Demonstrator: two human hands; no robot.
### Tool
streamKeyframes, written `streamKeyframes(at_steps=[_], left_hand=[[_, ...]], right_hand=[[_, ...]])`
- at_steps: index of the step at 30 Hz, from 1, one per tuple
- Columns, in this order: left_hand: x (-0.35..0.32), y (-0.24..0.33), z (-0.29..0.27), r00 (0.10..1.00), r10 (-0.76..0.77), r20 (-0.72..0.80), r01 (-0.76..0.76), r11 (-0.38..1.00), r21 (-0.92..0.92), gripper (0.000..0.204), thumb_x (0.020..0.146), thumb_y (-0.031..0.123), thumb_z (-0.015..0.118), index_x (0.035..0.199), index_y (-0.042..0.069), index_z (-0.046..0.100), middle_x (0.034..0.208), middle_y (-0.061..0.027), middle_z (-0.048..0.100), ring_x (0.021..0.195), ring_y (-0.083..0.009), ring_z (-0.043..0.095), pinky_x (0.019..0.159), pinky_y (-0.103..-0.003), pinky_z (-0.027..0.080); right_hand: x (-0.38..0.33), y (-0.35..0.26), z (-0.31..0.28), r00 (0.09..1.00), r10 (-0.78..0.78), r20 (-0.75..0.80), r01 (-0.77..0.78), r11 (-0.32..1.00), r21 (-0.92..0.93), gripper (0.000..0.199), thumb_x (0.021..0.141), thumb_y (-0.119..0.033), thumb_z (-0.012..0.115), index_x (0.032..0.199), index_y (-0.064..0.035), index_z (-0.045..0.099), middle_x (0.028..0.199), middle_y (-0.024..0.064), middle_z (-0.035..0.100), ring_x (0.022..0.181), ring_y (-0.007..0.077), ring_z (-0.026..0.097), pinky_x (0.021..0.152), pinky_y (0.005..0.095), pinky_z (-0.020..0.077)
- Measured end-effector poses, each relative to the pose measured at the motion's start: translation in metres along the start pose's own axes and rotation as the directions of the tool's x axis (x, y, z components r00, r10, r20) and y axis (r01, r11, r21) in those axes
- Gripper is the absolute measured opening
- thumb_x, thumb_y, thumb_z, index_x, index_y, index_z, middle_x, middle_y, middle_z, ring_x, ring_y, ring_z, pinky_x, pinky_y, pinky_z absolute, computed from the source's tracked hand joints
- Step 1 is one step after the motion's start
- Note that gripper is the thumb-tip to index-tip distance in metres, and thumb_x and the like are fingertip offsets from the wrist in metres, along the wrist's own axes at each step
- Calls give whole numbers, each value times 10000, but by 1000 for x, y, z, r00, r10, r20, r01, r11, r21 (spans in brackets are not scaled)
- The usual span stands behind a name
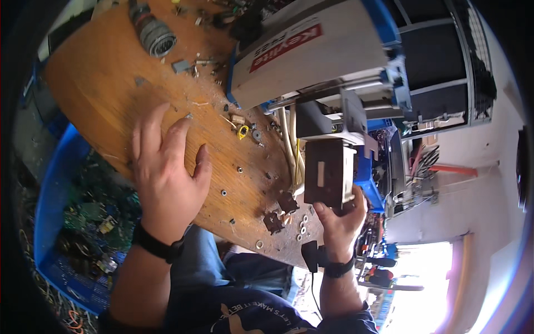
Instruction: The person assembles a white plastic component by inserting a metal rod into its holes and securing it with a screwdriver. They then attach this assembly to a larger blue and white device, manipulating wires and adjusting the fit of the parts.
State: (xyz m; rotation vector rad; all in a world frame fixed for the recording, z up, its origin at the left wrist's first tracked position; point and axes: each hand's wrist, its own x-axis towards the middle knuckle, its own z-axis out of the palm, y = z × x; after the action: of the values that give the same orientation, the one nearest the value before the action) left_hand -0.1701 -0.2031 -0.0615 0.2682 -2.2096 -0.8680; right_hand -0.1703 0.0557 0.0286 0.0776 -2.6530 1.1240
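Note:
My left hand hovers over or rests on the wooden table, fingers spread and nothing in them. On the right, my right hand grips the lower end of a dark boxy housing with a pale side and a small light label. Its thumb lies on the near face; the other fingers are mostly hidden behind. Just beyond the housing is a dark grey angular piece; whether the two are joined I cannot tell. Brown broken plastic bits and several pale rings lie left of the right hand.
A blue crate full of green circuit boards stands at the lower left. A power tool lies at the table's far left. A large pale carton fills the back. Screws, a yellow ring and scraps are scattered across the tabletop.

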Motion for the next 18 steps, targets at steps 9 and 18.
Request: streamKeyframes(at_steps=[9,18], left_hand=[[1,5,3,999,38,-33,-36,998,53,378,715,102,734,1055,-22,626,1274,-198,494,1194,-406,453,1010,-482,396],[2,6,9,997,61,-38,-58,995,77,394,733,161,742,1071,-7,631,1284,-203,484,1215,-403,428,1036,-482,370]], right_hand=[[4,-14,10,985,-120,-128,102,985,-136,611,583,-220,919,1034,25,589,684,-19,552,579,44,447,501,221,381],[15,-36,9,989,-130,-68,139,978,157,563,664,-107,843,1096,98,546,877,129,692,765,156,671,676,271,547]])
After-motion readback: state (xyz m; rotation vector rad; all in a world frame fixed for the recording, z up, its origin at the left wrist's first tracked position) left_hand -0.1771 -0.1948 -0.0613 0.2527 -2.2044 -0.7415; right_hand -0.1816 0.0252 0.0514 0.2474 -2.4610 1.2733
